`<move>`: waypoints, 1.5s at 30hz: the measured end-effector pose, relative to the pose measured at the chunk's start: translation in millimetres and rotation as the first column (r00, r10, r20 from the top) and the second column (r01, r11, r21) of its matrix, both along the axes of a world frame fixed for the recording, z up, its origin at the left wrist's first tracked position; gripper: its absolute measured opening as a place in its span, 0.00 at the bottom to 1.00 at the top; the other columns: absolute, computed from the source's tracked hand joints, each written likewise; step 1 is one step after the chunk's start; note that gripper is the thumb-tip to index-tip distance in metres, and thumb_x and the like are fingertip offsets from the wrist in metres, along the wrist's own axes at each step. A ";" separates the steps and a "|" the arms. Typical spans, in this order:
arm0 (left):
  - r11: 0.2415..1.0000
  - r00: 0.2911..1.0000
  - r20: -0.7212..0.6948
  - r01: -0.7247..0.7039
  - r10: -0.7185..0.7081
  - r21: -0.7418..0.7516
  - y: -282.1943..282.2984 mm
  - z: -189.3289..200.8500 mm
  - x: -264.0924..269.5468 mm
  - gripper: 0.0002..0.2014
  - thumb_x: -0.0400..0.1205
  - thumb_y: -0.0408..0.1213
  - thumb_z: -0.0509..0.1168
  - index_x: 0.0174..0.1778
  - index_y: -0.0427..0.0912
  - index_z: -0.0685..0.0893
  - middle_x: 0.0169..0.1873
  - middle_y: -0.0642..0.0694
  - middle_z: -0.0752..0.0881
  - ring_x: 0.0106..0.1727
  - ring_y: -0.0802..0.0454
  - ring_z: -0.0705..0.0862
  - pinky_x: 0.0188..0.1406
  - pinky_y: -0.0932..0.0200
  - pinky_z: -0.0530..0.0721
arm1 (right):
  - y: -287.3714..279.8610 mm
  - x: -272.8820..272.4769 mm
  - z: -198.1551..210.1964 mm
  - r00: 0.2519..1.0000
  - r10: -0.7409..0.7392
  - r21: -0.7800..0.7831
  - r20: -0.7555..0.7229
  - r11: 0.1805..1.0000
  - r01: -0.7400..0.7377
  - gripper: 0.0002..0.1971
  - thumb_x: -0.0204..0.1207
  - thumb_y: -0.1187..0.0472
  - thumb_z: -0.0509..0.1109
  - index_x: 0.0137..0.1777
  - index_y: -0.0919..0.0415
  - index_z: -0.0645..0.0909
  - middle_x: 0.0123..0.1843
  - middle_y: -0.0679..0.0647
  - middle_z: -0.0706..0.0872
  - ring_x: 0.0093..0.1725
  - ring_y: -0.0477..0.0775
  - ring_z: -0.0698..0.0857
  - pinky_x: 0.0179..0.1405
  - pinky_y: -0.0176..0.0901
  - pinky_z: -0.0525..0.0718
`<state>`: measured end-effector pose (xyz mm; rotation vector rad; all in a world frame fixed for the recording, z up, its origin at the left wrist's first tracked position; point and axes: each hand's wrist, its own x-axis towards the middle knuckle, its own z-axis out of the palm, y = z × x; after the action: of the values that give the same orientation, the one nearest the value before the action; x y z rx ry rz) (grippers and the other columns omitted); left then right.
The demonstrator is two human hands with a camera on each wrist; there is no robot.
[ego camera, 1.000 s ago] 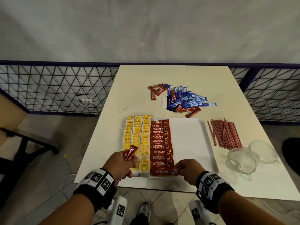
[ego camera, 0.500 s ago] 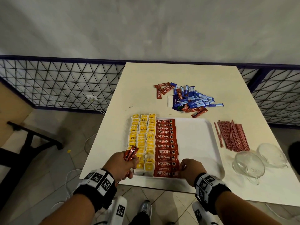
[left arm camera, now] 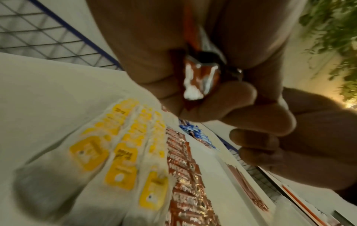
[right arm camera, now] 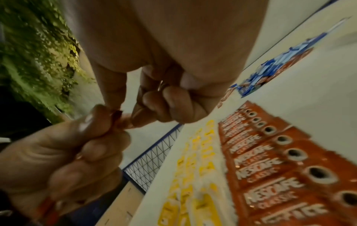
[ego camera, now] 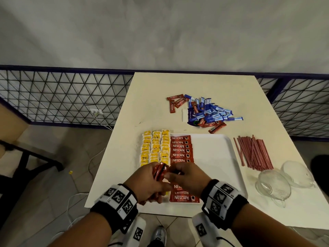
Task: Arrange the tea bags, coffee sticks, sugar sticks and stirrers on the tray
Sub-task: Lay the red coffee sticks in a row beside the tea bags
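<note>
A white tray (ego camera: 215, 157) lies on the table with rows of yellow tea bags (ego camera: 154, 148) at its left and a column of red coffee sticks (ego camera: 180, 150) beside them. My left hand (ego camera: 151, 177) grips a small bundle of red coffee sticks (ego camera: 160, 171) above the tray's near left part. My right hand (ego camera: 178, 173) meets it and pinches the top end of that bundle between thumb and forefinger (right arm camera: 123, 120). The left wrist view shows the bundle (left arm camera: 201, 71) inside my curled fingers. Blue sugar sticks (ego camera: 211, 111) mixed with more coffee sticks lie beyond the tray. Red stirrers (ego camera: 252, 152) lie to its right.
Two clear glass cups (ego camera: 274, 184) stand on the table at the near right, beside the stirrers. A wire mesh fence (ego camera: 62, 97) runs behind and left of the table. The table's near edge (ego camera: 160, 213) is close to my wrists.
My right hand has lifted off the lowest coffee stick on the tray and moved left to the bundle in my left hand. My left hand has shifted slightly right.
</note>
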<state>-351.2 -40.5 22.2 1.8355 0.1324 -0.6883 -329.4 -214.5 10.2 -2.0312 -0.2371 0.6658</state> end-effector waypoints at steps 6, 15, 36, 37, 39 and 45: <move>0.995 0.994 0.031 0.101 -0.101 -0.012 7.0 8.8 29.3 0.21 0.68 0.33 0.79 0.50 0.47 0.76 0.30 0.46 0.87 0.27 0.41 0.87 0.25 0.52 0.81 | 14.3 14.7 -0.5 0.993 -0.104 0.155 -0.063 0.981 0.113 0.11 0.66 0.47 0.77 0.38 0.53 0.85 0.39 0.58 0.89 0.39 0.54 0.86 0.46 0.54 0.85; 0.994 0.992 0.082 0.102 -0.099 -0.029 55.2 8.5 59.5 0.03 0.82 0.34 0.67 0.44 0.40 0.83 0.31 0.46 0.89 0.20 0.53 0.77 0.17 0.65 0.71 | 25.2 40.7 5.1 0.886 -0.405 0.264 -0.226 0.850 0.456 0.11 0.78 0.65 0.70 0.34 0.65 0.82 0.25 0.61 0.77 0.18 0.49 0.69 0.18 0.36 0.66; 0.928 0.931 0.100 -0.333 0.352 -0.164 27.5 10.5 114.2 0.09 0.84 0.41 0.64 0.45 0.39 0.83 0.31 0.45 0.89 0.15 0.50 0.68 0.17 0.64 0.66 | 7.7 101.7 23.7 0.863 -0.360 0.525 -0.353 0.687 0.502 0.10 0.77 0.62 0.68 0.40 0.69 0.85 0.37 0.66 0.86 0.28 0.58 0.81 0.30 0.46 0.81; 0.898 0.912 0.044 -0.393 0.408 -0.196 24.0 11.1 116.6 0.09 0.84 0.41 0.65 0.46 0.39 0.83 0.26 0.46 0.87 0.15 0.50 0.67 0.17 0.65 0.65 | 3.7 105.0 25.3 0.885 -0.334 0.516 -0.324 0.722 0.461 0.09 0.78 0.66 0.67 0.39 0.68 0.86 0.37 0.66 0.86 0.28 0.57 0.82 0.30 0.47 0.81; 0.859 0.895 -0.044 -0.438 0.443 -0.267 17.6 13.4 121.1 0.07 0.82 0.39 0.68 0.46 0.38 0.83 0.17 0.49 0.80 0.15 0.51 0.66 0.18 0.65 0.65 | -3.6 110.1 28.2 0.916 -0.296 0.463 -0.270 0.795 0.393 0.10 0.78 0.73 0.63 0.40 0.67 0.86 0.36 0.62 0.87 0.28 0.55 0.83 0.31 0.45 0.83; 0.908 0.896 0.170 -0.384 0.410 -0.166 2.5 16.8 134.8 0.06 0.80 0.26 0.68 0.49 0.39 0.82 0.18 0.50 0.79 0.14 0.54 0.67 0.13 0.67 0.65 | -21.0 123.5 25.8 0.881 -0.418 0.391 -0.221 0.790 0.472 0.05 0.79 0.65 0.69 0.52 0.63 0.81 0.39 0.62 0.87 0.34 0.62 0.83 0.35 0.51 0.84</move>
<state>-216.4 -38.0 39.0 1.6724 0.3147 -0.2153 -205.9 -235.4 36.0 -1.5229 0.1620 0.3880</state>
